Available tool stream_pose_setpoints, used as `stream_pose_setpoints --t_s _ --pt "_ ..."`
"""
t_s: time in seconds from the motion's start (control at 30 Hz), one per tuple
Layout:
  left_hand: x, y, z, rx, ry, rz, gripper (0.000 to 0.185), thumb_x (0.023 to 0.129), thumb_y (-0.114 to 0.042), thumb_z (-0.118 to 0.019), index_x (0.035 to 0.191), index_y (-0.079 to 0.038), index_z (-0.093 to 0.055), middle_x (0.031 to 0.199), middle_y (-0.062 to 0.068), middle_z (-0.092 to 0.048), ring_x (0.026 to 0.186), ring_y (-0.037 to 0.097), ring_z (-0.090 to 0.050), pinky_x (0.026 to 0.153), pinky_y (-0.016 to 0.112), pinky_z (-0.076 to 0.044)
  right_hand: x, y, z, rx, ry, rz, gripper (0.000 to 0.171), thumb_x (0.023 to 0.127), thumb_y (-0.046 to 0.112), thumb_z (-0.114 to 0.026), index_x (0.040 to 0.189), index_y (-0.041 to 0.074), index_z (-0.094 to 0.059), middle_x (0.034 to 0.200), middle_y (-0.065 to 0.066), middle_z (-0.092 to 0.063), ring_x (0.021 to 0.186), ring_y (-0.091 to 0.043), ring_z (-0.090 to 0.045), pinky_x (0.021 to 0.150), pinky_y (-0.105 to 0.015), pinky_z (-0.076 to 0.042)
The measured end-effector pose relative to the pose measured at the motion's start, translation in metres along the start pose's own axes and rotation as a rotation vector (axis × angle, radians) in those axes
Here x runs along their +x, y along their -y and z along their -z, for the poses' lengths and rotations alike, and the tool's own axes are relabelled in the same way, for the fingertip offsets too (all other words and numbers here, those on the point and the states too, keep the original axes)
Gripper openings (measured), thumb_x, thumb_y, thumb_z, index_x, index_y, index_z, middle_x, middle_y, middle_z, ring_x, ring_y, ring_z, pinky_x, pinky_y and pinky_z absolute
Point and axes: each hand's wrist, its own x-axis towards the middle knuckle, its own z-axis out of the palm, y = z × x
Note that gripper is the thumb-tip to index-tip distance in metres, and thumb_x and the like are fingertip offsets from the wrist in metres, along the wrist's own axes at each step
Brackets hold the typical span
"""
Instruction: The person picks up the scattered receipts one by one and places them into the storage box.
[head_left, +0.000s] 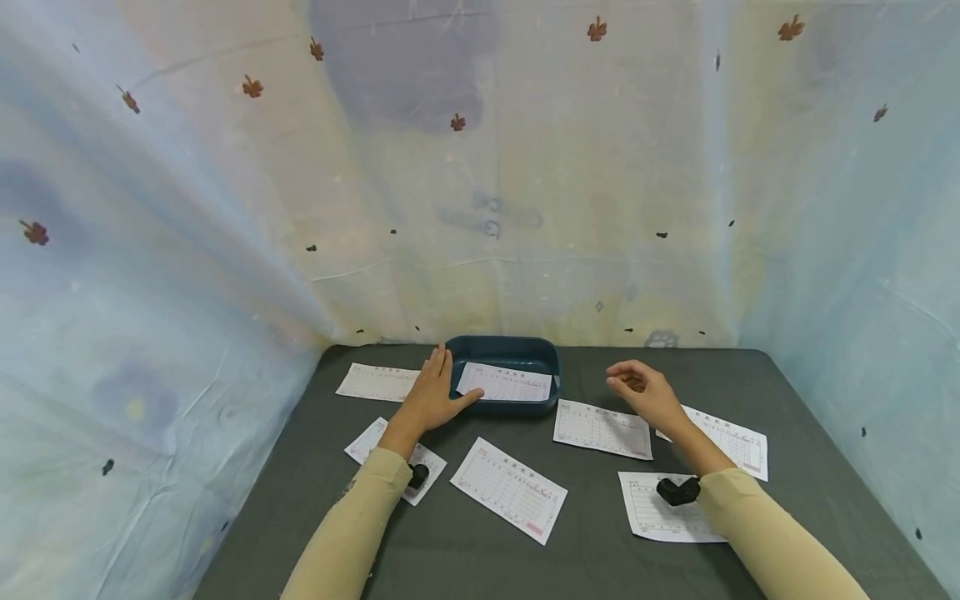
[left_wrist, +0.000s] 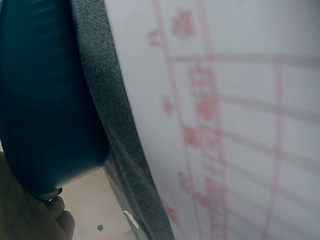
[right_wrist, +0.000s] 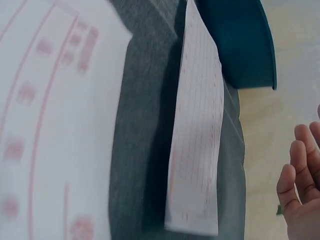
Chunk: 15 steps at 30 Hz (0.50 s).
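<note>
- Resting against the near left rim of the dark blue tray (head_left: 547, 354), our left hand (head_left: 431, 396) lies flat with its fingers straight and released, the thumb reaching onto the paper slip (head_left: 506, 385) that lies inside the tray.
- We see the tray at the far middle of the grey surface (head_left: 787, 392), close to the cloth backdrop (head_left: 480, 167).
- Our right hand (head_left: 645, 392) hovers to the right of the tray, fingers loosely curled and grasping nothing.
- Just below that hand a second slip (head_left: 602, 429) lies flat, near the tray's right corner; the right wrist view shows it edge-on beside the tray (right_wrist: 240, 45).
- Another slip (head_left: 377, 382) lies left of the tray, beyond our left hand.
- Nearer to us we count four more: one (head_left: 510, 489) in the middle, one (head_left: 375, 442) partly under the left sleeve, one (head_left: 660, 512) under the right wrist, and one (head_left: 738, 442) at the far right.
- Print on the slips is too small to read.
</note>
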Motion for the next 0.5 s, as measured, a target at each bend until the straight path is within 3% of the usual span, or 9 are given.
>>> stream_pose_setpoints --t_s 0.2,0.5 --pt "0.0 0.0 -0.002 0.013 0.001 0.007 0.117 0.099 -0.077 -0.055 0.17 0.005 -0.011 0.179 0.022 -0.002 0.166 0.039 -0.005 0.134 0.054 -0.014 -0.012 -0.005 0.018 -0.035 -0.023 -0.032 0.034 0.108 0.024 -0.069 0.132 -0.001 -0.068 0.112 -0.014 -0.073 0.099 -0.028 -0.07 0.082 -0.024 -0.055" --pt "0.001 0.003 -0.005 0.021 0.002 0.004 0.118 0.098 -0.079 -0.054 0.17 0.004 -0.01 0.179 0.022 -0.003 0.166 0.039 -0.006 0.133 0.055 -0.015 -0.032 -0.015 0.038 -0.099 -0.077 -0.092 0.038 0.11 0.03 -0.066 0.134 0.001 -0.068 0.112 -0.013 -0.072 0.096 -0.01 -0.067 0.082 -0.019 -0.052"
